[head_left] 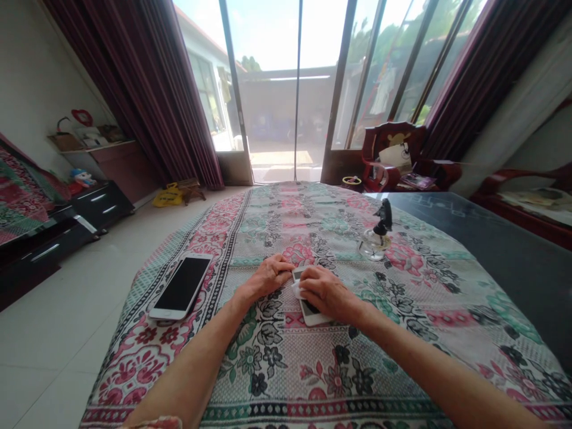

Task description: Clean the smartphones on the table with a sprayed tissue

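Note:
A white phone [308, 308] with a dark screen lies face up on the patterned tablecloth [250, 369]. My left hand [270, 275] is closed at the phone's upper left edge, its fingertips pressing on that edge. Over the screen, my right hand [325, 292] is closed on a small white wipe [297, 290], and covers the middle of the phone. Whether the wipe is cloth or paper, I cannot tell. A larger white phone [182, 285] with a black screen rests to the left. Beyond my right hand stands a clear spray bottle [374, 244] with a black nozzle.
A dark tabletop [491, 250] adjoins the cloth on the right. Behind it is a wooden chair [393, 155] with papers and bags on it. Glass doors [277, 119] and purple curtains [134, 83] fill the back. A yellow bag [168, 195] lies on the tiled floor.

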`<state>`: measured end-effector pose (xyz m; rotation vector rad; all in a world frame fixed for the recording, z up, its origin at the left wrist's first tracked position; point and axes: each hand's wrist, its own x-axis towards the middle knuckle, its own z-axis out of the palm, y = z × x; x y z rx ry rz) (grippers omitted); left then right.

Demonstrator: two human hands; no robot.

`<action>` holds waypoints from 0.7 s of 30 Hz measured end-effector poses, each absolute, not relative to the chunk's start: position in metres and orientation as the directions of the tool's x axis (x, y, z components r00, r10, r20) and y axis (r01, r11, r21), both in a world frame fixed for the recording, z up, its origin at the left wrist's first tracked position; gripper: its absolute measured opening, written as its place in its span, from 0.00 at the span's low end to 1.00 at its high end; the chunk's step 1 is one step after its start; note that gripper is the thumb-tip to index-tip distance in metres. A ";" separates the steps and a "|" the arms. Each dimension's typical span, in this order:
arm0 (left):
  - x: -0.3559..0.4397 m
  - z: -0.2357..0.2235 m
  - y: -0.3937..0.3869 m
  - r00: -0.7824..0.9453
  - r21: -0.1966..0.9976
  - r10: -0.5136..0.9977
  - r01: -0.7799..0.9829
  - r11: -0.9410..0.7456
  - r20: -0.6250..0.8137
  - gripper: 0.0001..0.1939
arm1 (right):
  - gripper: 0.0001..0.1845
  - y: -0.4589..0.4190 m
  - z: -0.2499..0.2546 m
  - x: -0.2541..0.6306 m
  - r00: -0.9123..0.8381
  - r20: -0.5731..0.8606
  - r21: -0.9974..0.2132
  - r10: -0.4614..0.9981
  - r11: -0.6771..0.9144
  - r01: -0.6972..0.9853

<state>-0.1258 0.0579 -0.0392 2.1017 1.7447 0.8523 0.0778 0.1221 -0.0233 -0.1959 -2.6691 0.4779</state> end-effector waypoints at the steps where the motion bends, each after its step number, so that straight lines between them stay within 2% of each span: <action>1: -0.126 -0.040 0.058 0.089 0.559 0.962 0.799 -0.223 0.257 0.11 | 0.09 0.129 -0.024 0.072 -0.895 0.392 -0.351 0.214 0.934 0.069; 8: -0.123 -0.039 0.058 0.060 0.561 0.967 0.805 -0.193 0.247 0.12 | 0.09 0.147 -0.031 0.058 -0.853 0.446 -0.312 0.272 0.940 0.136; 17: -0.121 -0.038 0.059 0.061 0.551 0.958 0.807 -0.213 0.281 0.12 | 0.09 0.102 -0.018 0.097 -0.916 0.341 -0.366 0.214 0.927 0.080; 21: -0.121 -0.038 0.059 0.055 0.556 0.958 0.804 -0.210 0.282 0.12 | 0.09 0.107 -0.020 0.100 -0.916 0.344 -0.379 0.208 0.923 0.067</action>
